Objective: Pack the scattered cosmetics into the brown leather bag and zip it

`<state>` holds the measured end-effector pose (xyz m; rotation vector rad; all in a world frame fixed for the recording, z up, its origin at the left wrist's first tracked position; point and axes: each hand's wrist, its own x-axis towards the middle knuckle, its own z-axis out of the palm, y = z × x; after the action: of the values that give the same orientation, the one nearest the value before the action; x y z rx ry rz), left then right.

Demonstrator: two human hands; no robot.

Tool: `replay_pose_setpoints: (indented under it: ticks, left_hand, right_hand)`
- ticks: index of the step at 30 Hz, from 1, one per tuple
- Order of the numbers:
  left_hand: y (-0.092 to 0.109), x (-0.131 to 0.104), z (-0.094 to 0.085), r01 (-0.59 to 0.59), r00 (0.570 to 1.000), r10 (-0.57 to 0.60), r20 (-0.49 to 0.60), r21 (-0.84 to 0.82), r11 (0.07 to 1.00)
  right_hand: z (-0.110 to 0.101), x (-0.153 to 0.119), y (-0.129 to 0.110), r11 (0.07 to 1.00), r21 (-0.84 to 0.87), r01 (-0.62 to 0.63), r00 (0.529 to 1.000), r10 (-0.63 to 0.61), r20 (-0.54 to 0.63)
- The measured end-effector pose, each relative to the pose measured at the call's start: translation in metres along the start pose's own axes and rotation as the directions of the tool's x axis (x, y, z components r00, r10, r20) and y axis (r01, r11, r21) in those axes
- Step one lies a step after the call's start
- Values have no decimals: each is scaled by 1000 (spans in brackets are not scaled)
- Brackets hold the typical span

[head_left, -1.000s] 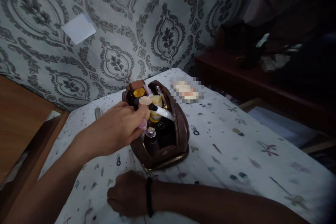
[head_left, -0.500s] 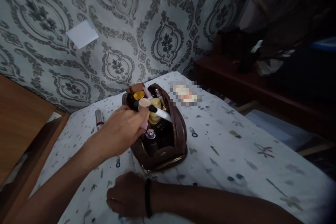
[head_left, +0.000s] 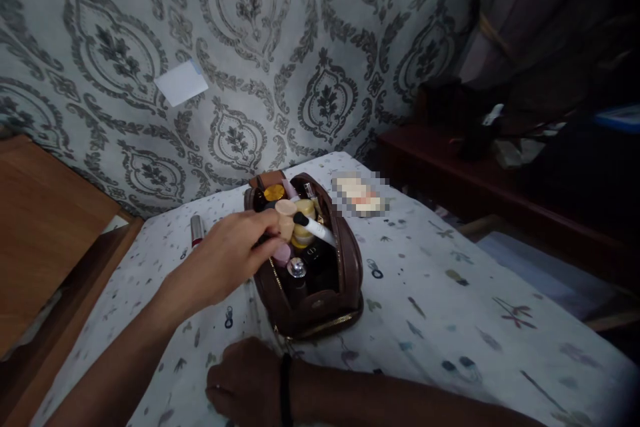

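Note:
A brown zippered pouch [head_left: 353,267] lies open on the patterned sheet, filled with cosmetics. Inside are a beige-capped bottle [head_left: 287,209], yellow jars [head_left: 303,230], a round orange-yellow lid [head_left: 274,193], a pink cap [head_left: 281,254], a silver-topped bottle [head_left: 297,267] and a white tube with a black cap [head_left: 320,231]. My left hand [head_left: 227,253] reaches over the pouch's left side, thumb and forefinger apart at the beige-capped bottle, with no object visibly gripped. Near the pouch's front, my right hand [head_left: 245,373] rests on the sheet, fingers curled and nothing visible in them.
A silver tube with a red band [head_left: 197,230] lies left of the pouch. Behind it on the right is a blurred, pixelated beige item [head_left: 360,193]. Patterned wallpaper [head_left: 240,140] rises behind, wooden furniture [head_left: 50,213] stands left, and a dark red surface [head_left: 425,150] is at right.
My left thumb and forefinger have parted and drawn back a little from the white tube, showing more of the pink cap. My right hand stays curled. The whole view has shifted slightly.

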<state>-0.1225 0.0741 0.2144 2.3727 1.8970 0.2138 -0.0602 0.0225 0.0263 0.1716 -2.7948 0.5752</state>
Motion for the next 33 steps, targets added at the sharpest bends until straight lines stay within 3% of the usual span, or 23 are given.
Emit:
replay_pose_setpoints:
  ticks: [2, 5, 10, 17, 19, 21, 24, 26, 27, 30, 33]
  left_hand:
    - [-6, -2, 0, -3, 994, 0, -111, -28, 1000]
    - [-16, 0, 7, -87, 973, 89, -212, 19, 996]
    - [-29, 3, 20, -107, 968, 125, -218, 94, 990]
    - [-22, 2, 16, -127, 962, 132, -239, 37, 991]
    - [-29, 0, 14, -111, 955, 96, -281, -41, 993]
    - [-50, -3, 15, -35, 936, -21, -352, -154, 987]
    - [-102, -15, 26, 229, 858, -348, -378, -326, 917]
    - [-138, -29, 41, 563, 710, -649, -274, -332, 757]
    - [-154, -36, 49, 651, 637, -728, -254, -329, 684]
    - [-186, -56, 77, 778, 477, -856, -201, -356, 517]
    - [-201, -68, 99, 816, 380, -921, -92, -436, 380]
  right_hand:
    - [0, 0, 1, 1000, 20, 3, 1000, -3, 10]
    - [-4, 2, 0, 994, 79, -71, 997, 68, 40]
    - [2, 5, 2, 992, 81, -95, 992, 87, 96]
    - [11, 1, 5, 994, 94, -58, 998, 54, 39]
    - [8, 1, 4, 988, 116, -101, 995, 98, 29]
    - [6, 1, 2, 978, 160, -135, 991, 134, 19]
    - [7, 2, 0, 964, 225, -139, 990, 144, -9]
    - [7, 2, -1, 962, 236, -140, 988, 153, -36]
    - [7, 2, -1, 962, 234, -144, 986, 159, -49]
    - [6, 1, -2, 963, 226, -145, 985, 163, -64]
    - [4, 2, -3, 960, 236, -149, 985, 165, -47]
